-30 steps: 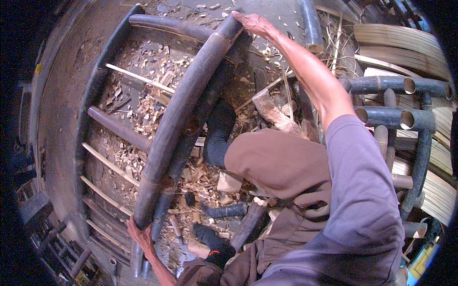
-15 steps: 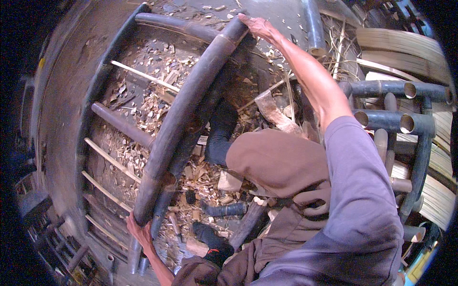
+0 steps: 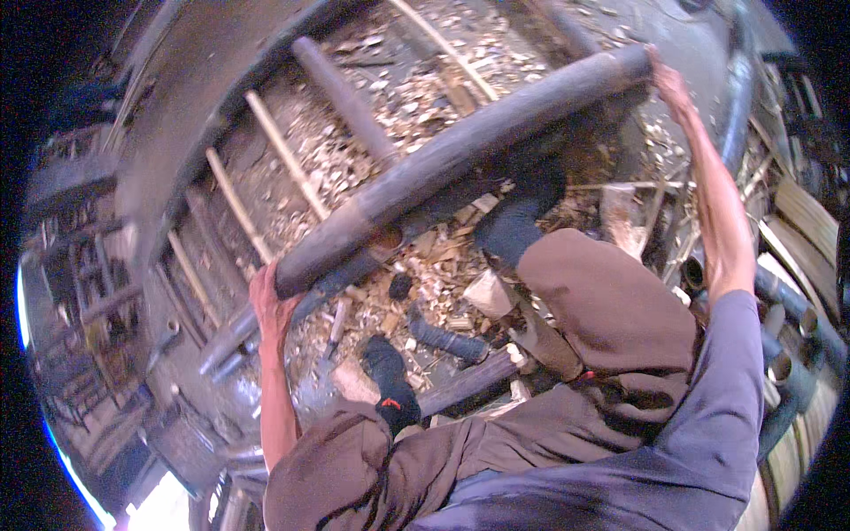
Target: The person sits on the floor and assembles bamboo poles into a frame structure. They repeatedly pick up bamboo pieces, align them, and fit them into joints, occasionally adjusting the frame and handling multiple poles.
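Thick pole (image 3: 460, 159), 10 to 1 o'clock: dark grey-brown, blackened band near mid-length. Thin rungs (image 3: 283, 155) at 10 o'clock: pale tan; wood chips (image 3: 425, 265) near centre: light beige. Trousers (image 3: 611, 310) brown, sleeve (image 3: 717, 416) at 4 o'clock grey-blue, socks (image 3: 390, 380) black.

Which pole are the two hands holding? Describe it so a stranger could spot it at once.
Start at the ladder-like frame of dark rails and pale rungs lying over the wood chips. Across it runs the thick dark pole, with the left hand at its lower end and the right hand at its upper end. It is far thicker than the thin pale rungs.
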Tool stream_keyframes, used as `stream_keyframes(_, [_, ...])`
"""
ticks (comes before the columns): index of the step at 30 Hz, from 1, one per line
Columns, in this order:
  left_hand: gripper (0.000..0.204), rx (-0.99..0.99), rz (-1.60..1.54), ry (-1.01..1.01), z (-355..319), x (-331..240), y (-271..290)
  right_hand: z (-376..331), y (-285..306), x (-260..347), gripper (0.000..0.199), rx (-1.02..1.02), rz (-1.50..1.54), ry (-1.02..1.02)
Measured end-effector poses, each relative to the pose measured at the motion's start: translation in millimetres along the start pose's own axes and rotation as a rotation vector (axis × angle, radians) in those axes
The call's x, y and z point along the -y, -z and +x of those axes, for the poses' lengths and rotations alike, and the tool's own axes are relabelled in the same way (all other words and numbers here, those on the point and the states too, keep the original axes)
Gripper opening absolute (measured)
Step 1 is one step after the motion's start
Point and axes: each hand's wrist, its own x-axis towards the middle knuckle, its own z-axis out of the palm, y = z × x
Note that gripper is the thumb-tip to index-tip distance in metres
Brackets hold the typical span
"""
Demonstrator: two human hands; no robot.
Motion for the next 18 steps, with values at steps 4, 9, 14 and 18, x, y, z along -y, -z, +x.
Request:
stream_keyframes(4, [0.089, -0.022, 0.035, 0.029, -2, -1, -4, -4, 1, 19, 0.094, 0.016, -0.079, -0.142])
stream_keyframes(9, [0.092, -0.067, 0.003, 0.012, -2, 0, -6, -24, -30, 61, 0.087, -0.145, -0.399, -0.224])
stream_keyframes(14, [0.089, -0.104, -0.007, 0.053, 4, -12, -4, -23, -42, 101, 0.055, -0.393, -1.407, 0.127])
stream_keyframes(18, [0.086, -0.037, 0.04, 0.109, -11, -4, -4, -57, -125, 157, 0.045, -0.253, -0.959, 0.839])
